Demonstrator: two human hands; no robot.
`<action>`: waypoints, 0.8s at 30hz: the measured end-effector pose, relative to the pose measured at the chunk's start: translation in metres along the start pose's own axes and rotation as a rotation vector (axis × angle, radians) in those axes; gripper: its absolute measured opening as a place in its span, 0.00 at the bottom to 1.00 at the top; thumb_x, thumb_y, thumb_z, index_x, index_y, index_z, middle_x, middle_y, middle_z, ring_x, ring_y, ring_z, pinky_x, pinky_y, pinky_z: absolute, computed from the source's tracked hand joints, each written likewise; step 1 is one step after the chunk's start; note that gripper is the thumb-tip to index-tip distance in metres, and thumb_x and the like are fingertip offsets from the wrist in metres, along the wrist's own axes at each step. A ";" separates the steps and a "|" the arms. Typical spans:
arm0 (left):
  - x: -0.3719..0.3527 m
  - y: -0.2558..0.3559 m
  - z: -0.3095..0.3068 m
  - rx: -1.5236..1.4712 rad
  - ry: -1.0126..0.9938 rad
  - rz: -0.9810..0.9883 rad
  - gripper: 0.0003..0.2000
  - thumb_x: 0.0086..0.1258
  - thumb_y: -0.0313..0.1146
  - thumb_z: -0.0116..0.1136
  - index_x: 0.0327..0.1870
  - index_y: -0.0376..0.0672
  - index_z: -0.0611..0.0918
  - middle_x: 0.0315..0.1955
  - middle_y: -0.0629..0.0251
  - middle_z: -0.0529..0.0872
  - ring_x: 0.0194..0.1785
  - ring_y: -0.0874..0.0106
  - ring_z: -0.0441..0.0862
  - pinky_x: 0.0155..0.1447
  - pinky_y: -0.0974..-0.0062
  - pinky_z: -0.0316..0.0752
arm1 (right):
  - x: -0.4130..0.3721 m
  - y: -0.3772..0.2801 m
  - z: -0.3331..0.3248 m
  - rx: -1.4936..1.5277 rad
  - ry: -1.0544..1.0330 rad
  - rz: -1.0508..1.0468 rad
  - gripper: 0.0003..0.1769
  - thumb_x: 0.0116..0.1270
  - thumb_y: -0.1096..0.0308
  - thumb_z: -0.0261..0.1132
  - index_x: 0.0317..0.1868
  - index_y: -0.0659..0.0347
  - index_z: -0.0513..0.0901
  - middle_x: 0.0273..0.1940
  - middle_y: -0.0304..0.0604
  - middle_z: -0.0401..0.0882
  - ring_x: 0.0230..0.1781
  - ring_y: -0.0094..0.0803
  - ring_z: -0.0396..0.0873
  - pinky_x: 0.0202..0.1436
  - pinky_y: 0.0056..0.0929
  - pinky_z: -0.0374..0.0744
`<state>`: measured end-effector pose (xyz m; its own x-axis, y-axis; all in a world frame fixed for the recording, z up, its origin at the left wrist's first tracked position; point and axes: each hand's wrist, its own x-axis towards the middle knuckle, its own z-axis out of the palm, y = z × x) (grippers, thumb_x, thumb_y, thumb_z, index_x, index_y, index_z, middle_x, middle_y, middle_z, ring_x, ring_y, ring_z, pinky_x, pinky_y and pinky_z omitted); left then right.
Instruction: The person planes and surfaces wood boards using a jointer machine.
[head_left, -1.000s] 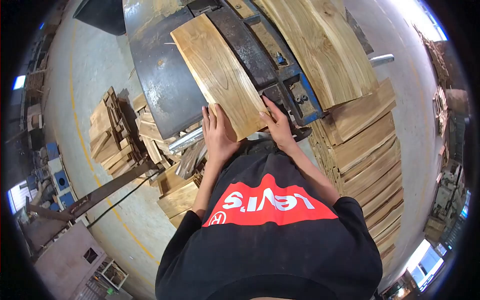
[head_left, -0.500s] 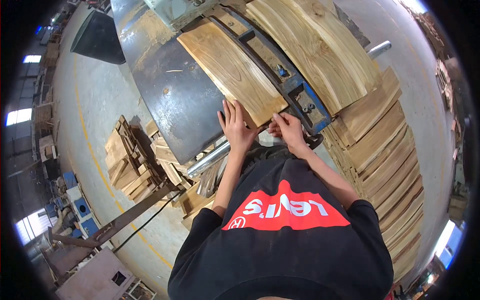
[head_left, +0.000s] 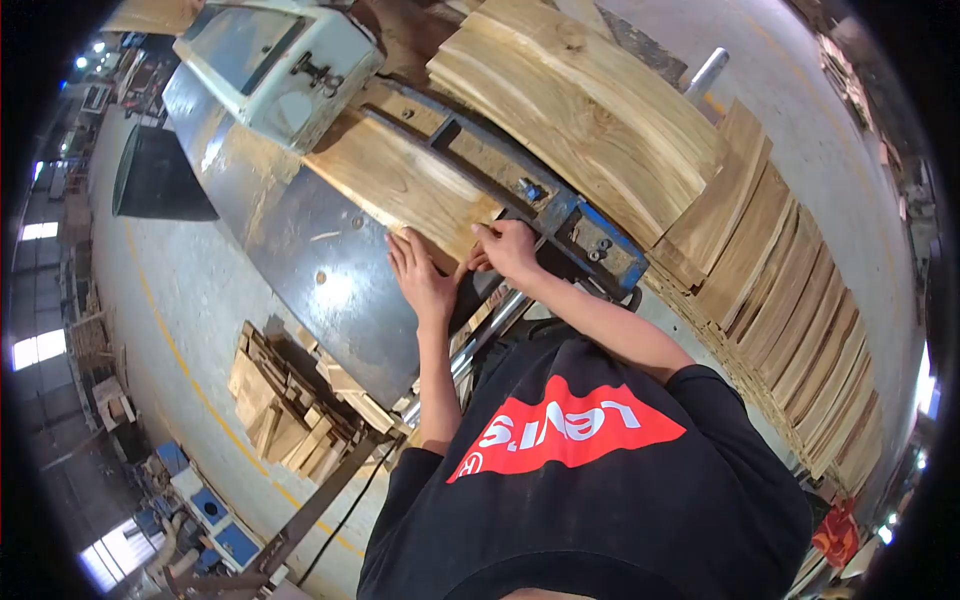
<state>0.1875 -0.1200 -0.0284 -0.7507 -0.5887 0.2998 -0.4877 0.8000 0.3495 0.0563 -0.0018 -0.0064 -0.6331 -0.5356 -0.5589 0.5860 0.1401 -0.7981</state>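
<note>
A: Where to find the board and hands?

B: Lying flat on a dark metal table, a wooden board, with its near end toward the wearer and its far end against or under a pale housing; cannot tell which. Along its right side, a rail with blue edges.

A: And the grip?

B: On the board's left edge near the close end, a left hand, fingers extended, loosely spread, resting on rather than wrapping the wood. At the near right corner, a right hand, fingers curled narrow and partly hidden; cannot tell whether pinching or only pushing.

A: How best to handle this step?

B: Judging by the layout, best to press down lightly with the left, guide toward the rail, and push evenly from the near end with the right. Wise to leave all fingers well short of the housing.

A: Any writing?

B: On a black shirt, a red patch with white letters, upside down from here: "Levi's", plus a circled R. On the housing, nothing legible.
</note>
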 end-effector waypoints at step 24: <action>0.061 -0.066 0.018 0.071 0.219 -0.120 0.57 0.61 0.60 0.80 0.84 0.34 0.65 0.82 0.45 0.70 0.87 0.44 0.61 0.86 0.48 0.59 | 0.080 -0.028 0.082 -0.258 -0.058 -0.225 0.16 0.77 0.66 0.72 0.38 0.75 0.87 0.28 0.53 0.91 0.26 0.37 0.92 0.25 0.36 0.88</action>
<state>0.1659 -0.2068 -0.0494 -0.5750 -0.6845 0.4482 -0.6033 0.7247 0.3328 0.0311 -0.1166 -0.0102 -0.6977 -0.6223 -0.3549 0.2831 0.2156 -0.9345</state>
